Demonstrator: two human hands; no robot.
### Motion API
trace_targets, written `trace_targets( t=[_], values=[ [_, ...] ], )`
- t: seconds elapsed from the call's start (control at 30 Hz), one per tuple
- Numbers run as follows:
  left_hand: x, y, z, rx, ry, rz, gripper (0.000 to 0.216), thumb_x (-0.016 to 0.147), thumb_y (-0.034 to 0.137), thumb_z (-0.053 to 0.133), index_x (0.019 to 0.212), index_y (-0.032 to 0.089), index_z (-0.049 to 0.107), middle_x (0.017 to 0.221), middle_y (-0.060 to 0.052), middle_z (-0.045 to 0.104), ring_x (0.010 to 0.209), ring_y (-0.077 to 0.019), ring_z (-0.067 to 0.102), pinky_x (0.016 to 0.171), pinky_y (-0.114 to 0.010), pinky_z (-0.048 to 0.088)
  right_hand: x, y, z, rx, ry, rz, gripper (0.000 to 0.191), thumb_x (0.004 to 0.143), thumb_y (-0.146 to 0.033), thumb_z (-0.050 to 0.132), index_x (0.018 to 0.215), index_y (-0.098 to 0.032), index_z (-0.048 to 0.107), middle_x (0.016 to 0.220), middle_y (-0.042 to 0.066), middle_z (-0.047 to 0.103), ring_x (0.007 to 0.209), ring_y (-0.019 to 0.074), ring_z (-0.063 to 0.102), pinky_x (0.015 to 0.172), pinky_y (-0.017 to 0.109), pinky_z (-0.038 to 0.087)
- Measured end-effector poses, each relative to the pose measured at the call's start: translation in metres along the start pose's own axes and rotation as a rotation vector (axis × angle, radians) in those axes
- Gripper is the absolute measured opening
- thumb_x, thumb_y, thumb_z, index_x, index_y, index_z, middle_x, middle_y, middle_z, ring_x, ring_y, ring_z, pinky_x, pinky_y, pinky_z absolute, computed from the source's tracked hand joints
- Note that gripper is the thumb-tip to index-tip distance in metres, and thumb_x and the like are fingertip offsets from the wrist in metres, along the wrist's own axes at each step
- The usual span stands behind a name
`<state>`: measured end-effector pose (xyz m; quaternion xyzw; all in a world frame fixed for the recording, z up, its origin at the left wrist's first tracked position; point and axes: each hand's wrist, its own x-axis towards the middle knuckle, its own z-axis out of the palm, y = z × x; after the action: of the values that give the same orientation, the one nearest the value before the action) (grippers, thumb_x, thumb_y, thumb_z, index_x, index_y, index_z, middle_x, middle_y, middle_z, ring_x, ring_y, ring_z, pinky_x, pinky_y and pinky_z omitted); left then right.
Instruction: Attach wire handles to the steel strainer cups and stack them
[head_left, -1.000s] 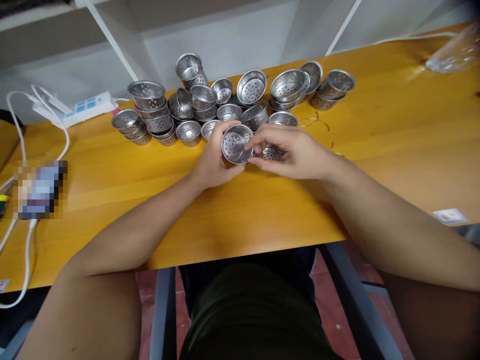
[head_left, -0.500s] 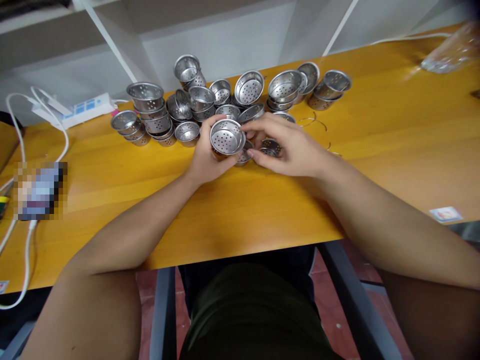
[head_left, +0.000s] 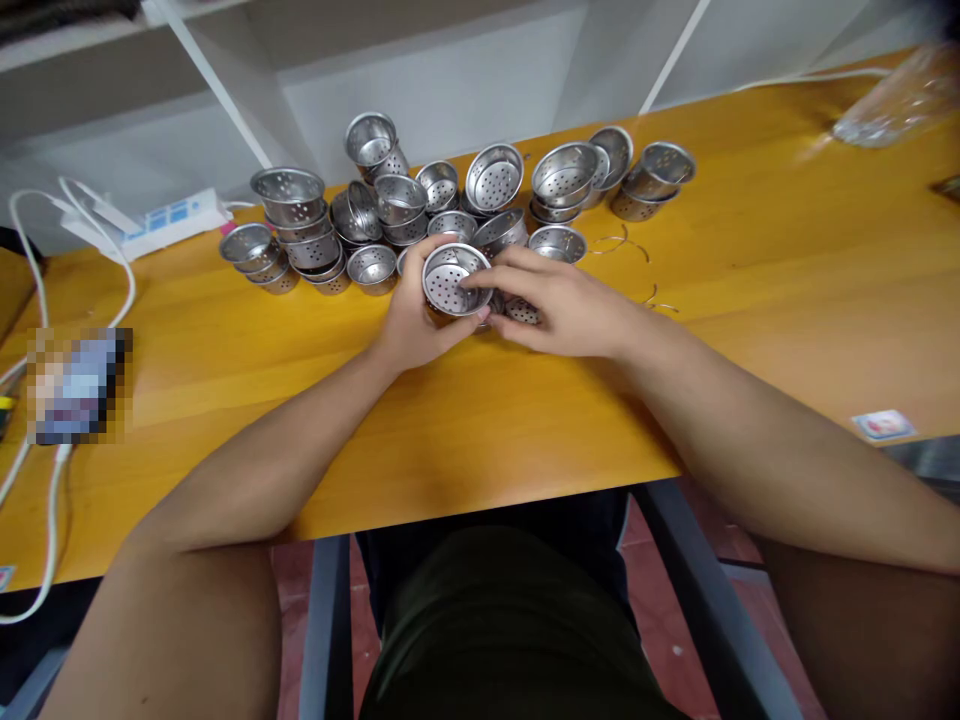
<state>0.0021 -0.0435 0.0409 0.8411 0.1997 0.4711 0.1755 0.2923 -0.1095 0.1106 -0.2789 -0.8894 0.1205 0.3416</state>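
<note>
Gripping a perforated steel cup [head_left: 450, 281] at frame centre, the left hand [head_left: 411, 320] wraps its wall so the open mouth faces up; the right hand [head_left: 570, 305] reaches its fingertips over the rim, fingers loosely curled and pressing there. Beyond, a heap of like cups [head_left: 420, 205] crowds the upper centre of the wooden table [head_left: 750, 260], with loose wire rings [head_left: 622, 245] right of it and a power strip [head_left: 161, 220] at upper left.

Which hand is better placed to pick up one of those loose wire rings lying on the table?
Probably the right hand: the wire rings lie just beyond it on its side, and the left hand is busy gripping the perforated metal cup.
</note>
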Motion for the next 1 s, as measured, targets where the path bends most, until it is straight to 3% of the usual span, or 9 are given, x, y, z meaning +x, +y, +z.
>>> trace_targets(
  t=[0.17, 0.3, 0.43, 0.57, 0.7, 0.87, 1.0],
  values=[
    [0.000, 0.001, 0.001, 0.000, 0.011, -0.002, 0.109, 0.115, 0.096, 0.081, 0.196, 0.046, 0.027, 0.181, -0.015, 0.061, 0.173, -0.0467, 0.070, 0.148, -0.072, 0.062, 0.002, -0.004, -0.008, 0.012, 0.073, -0.006, 0.034, 0.127, -0.052, 0.073, 0.154, -0.037, 0.089, 0.141, 0.013, 0.084, 0.127, 0.0404, 0.084, 0.115, 0.062, 0.072],
    [-0.001, 0.002, 0.004, -0.001, -0.022, -0.049, 0.113, 0.116, 0.098, 0.077, 0.199, 0.046, 0.020, 0.179, -0.017, 0.064, 0.169, -0.0460, 0.074, 0.143, -0.073, 0.065, 0.003, -0.003, -0.019, -0.018, 0.196, 0.050, 0.031, 0.127, -0.058, 0.074, 0.137, -0.036, 0.092, 0.133, 0.013, 0.085, 0.118, 0.0397, 0.084, 0.112, 0.066, 0.074],
    [-0.002, 0.002, 0.003, 0.015, -0.020, -0.121, 0.110, 0.117, 0.097, 0.077, 0.198, 0.047, 0.023, 0.178, -0.018, 0.069, 0.162, -0.0425, 0.079, 0.136, -0.069, 0.068, 0.000, 0.016, -0.039, -0.152, 0.407, 0.222, 0.029, 0.124, -0.062, 0.077, 0.130, -0.036, 0.088, 0.125, 0.015, 0.084, 0.116, 0.0389, 0.082, 0.111, 0.064, 0.076],
    [-0.003, 0.002, 0.001, 0.028, -0.017, -0.136, 0.097, 0.120, 0.093, 0.074, 0.194, 0.043, 0.036, 0.177, -0.018, 0.071, 0.156, -0.0402, 0.080, 0.133, -0.065, 0.069, -0.005, 0.044, -0.062, -0.292, 0.540, 0.493, 0.019, 0.121, -0.042, 0.078, 0.133, -0.030, 0.084, 0.137, 0.018, 0.083, 0.107, 0.0302, 0.083, 0.106, 0.049, 0.076],
    [-0.002, 0.004, -0.001, 0.044, -0.014, -0.120, 0.083, 0.123, 0.092, 0.067, 0.183, 0.038, 0.050, 0.176, -0.018, 0.070, 0.153, -0.0381, 0.080, 0.129, -0.062, 0.070, -0.008, 0.052, -0.080, -0.311, 0.433, 0.686, 0.012, 0.121, -0.034, 0.078, 0.128, -0.025, 0.083, 0.131, 0.019, 0.086, 0.110, 0.0301, 0.084, 0.106, 0.045, 0.073],
    [0.001, 0.009, -0.003, 0.065, -0.021, -0.099, 0.081, 0.124, 0.095, 0.063, 0.179, 0.036, 0.052, 0.175, -0.018, 0.069, 0.149, -0.0370, 0.081, 0.123, -0.060, 0.071, -0.012, 0.045, -0.094, -0.132, 0.095, 0.576, 0.005, 0.111, -0.031, 0.083, 0.110, -0.027, 0.079, 0.108, 0.011, 0.078, 0.099, 0.0282, 0.073, 0.097, 0.044, 0.066],
    [0.002, 0.013, -0.004, 0.055, -0.054, -0.078, 0.081, 0.122, 0.094, 0.066, 0.177, 0.035, 0.054, 0.173, -0.017, 0.070, 0.145, -0.0367, 0.081, 0.122, -0.060, 0.070, -0.014, 0.050, -0.097, -0.104, -0.016, 0.668, 0.006, 0.108, -0.031, 0.082, 0.108, -0.028, 0.077, 0.097, 0.007, 0.073, 0.091, 0.0271, 0.066, 0.089, 0.044, 0.061]
  ],
)
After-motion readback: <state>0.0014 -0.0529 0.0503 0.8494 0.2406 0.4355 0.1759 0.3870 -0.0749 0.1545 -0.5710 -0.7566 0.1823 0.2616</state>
